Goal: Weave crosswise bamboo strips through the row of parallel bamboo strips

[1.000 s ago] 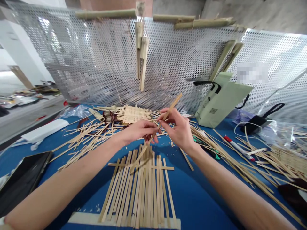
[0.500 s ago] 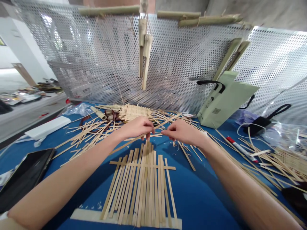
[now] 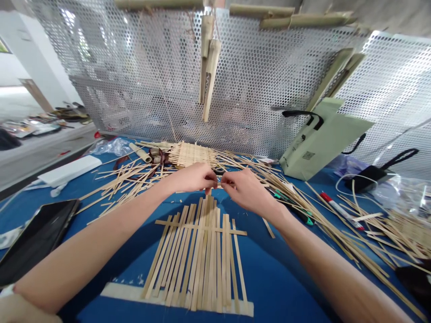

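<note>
My left hand [image 3: 198, 177] and my right hand [image 3: 240, 188] meet above the far end of a fan of bamboo strips [image 3: 202, 264]. Both are closed in a pinch, fingertips nearly touching, on a thin bamboo strip [image 3: 219, 185] of which only a short bit shows between them. The fan lies flat on the blue table, its near ends on a band of pale tape [image 3: 124, 291]. One crosswise strip [image 3: 161, 222] is woven through its upper part. A longer strip's tip stands out just under the left fingers.
Loose bamboo strips [image 3: 131, 179] and a woven piece [image 3: 191, 154] lie behind. A green-and-black cutter [image 3: 308, 218] is beside my right forearm. A phone [image 3: 40, 233] and white power strip [image 3: 69, 170] lie left; a marker [image 3: 340, 211] and paper bag [image 3: 319, 143] are right.
My right hand has come left to meet my left hand, and its fingers have closed on the strip. The strip's long slanting length no longer shows. The view has shifted slightly.
</note>
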Available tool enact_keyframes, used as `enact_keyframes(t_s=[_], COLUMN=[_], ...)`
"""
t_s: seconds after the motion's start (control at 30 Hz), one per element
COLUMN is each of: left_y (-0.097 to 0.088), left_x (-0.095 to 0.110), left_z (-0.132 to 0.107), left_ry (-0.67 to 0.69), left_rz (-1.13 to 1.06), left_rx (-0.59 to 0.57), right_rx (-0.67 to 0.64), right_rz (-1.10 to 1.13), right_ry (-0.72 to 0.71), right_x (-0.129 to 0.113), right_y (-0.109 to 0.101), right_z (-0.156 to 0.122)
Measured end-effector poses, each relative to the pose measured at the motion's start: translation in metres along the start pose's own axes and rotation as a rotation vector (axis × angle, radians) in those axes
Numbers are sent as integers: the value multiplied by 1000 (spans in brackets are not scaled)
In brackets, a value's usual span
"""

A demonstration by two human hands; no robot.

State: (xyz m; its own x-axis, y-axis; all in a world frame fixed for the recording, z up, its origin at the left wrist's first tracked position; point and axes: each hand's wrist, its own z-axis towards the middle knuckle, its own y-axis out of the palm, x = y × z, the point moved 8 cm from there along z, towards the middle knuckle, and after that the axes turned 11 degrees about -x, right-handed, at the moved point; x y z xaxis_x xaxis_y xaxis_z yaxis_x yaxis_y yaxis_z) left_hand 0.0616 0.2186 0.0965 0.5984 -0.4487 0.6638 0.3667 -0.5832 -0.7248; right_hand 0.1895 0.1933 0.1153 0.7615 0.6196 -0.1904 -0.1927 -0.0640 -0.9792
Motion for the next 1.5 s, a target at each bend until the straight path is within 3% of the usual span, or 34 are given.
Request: enact_keyframes(t_s=[0.17, 0.27, 0.37, 0.47, 0.57, 0.63, 0.73, 0.83, 0.97, 1.2, 1.43, 1.5], left_y=[0, 3, 20, 46, 72, 86, 97, 97, 97, 102, 105, 103], left_x=[-5, -8, -1, 20, 44, 54, 54, 45, 40, 37, 34, 32], left_z=[-1, -4, -10, -16, -21, -24, -26, -26, -27, -26, -25, -22], left_ry=[-29, -33, -20, 28, 71, 74, 37, -4, -23, -32, 3, 1], left_rz=[-20, -80, -199, -351, -453, -457, -387, -321, -283, -263, -263, -250], left_rx=[8, -53, -233, -432, -582, -666, -751, -786, -818, -844, -862, -819], right_rx=[-19, -93, -253, -360, -466, -509, -615, -681, -717, -765, -849, -859], right_rz=[54, 74, 90, 118, 184, 216, 253, 255, 231, 392, 370, 384], right_ry=[8, -7, -39, -84, -241, -343, -406, -392, -372, -375, -329, -349], right_x=[2, 12, 28, 44, 41, 35, 28, 28, 32, 45, 63, 62], right_y=[3, 3, -5, -23, -29, -23, 2, 27, 43, 43, 49, 48], right_z=[3, 4, -1, -12, -20, -22, -19, -14, -11, -10, -9, -10])
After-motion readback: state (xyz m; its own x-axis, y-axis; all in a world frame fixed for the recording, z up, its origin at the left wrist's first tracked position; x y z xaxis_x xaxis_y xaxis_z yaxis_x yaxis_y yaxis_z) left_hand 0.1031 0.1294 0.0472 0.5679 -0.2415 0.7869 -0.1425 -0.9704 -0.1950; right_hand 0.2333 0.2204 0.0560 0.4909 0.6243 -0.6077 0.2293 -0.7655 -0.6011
